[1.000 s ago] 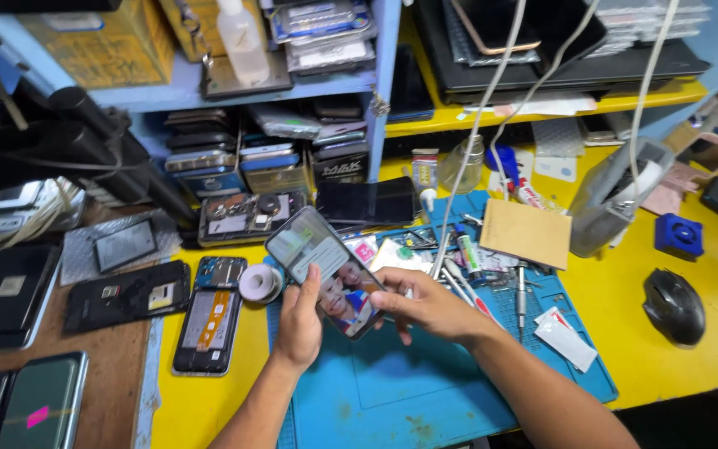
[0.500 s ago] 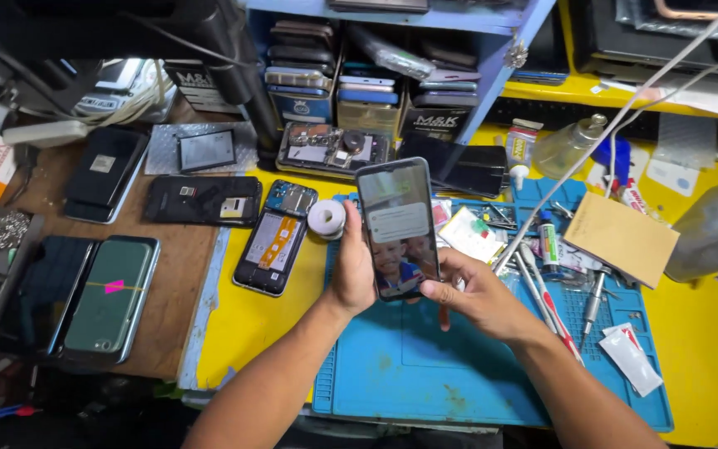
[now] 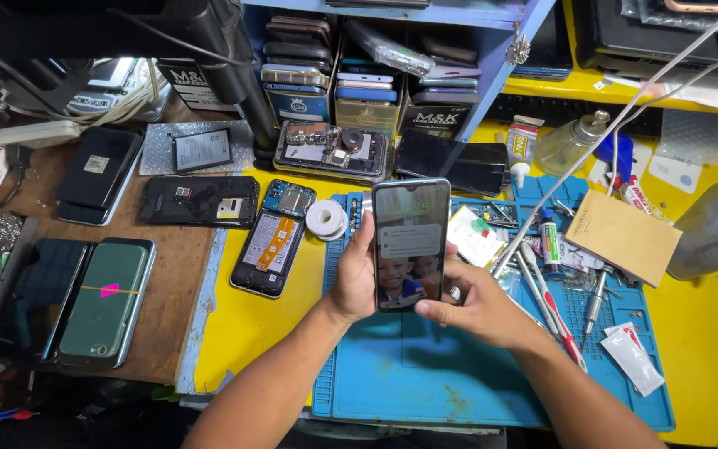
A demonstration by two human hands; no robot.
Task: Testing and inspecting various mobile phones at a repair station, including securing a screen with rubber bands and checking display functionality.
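Note:
A smartphone [image 3: 410, 237] with its screen lit stands upright above the blue work mat [image 3: 425, 374]. My left hand [image 3: 352, 278] grips its left edge from behind. My right hand [image 3: 475, 306] holds its lower right corner, with the thumb lying across the bottom of the screen. The screen shows a photo and a pale notice box.
An opened phone with exposed battery [image 3: 272, 248] and a roll of tape [image 3: 326, 219] lie left of the mat. Screwdrivers and tweezers [image 3: 546, 299], a brown envelope [image 3: 622, 237] and a glass bottle [image 3: 567, 145] sit right. Stacked phones [image 3: 359, 79] fill the blue shelf. More phones [image 3: 105, 303] rest on the wooden board.
The phone has turned from tilted to upright in both hands. The view has shifted left, so the wooden board with its phones now fills more of the left side.

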